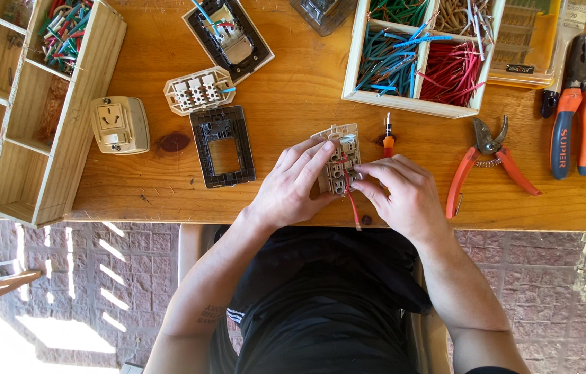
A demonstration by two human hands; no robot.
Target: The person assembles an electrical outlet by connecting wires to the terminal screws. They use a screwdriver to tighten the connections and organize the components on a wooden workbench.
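Note:
My left hand (291, 185) grips a beige switch module (339, 156) from its left side, near the front edge of the wooden table (293, 104). My right hand (400, 194) pinches a short red wire (353, 205) at the module's lower right; the wire's loose end hangs down over the table edge. Both hands touch the module. A small orange-handled screwdriver (388, 137) lies just behind my right hand.
A black frame (223, 145), a white switch insert (198, 90), a beige socket (120, 125) and an open switch plate (227, 34) lie to the left. A wooden divider tray (23, 104) sits far left. A box of coloured wires (414, 59), orange snips (487, 163) and pliers (573, 111) are right.

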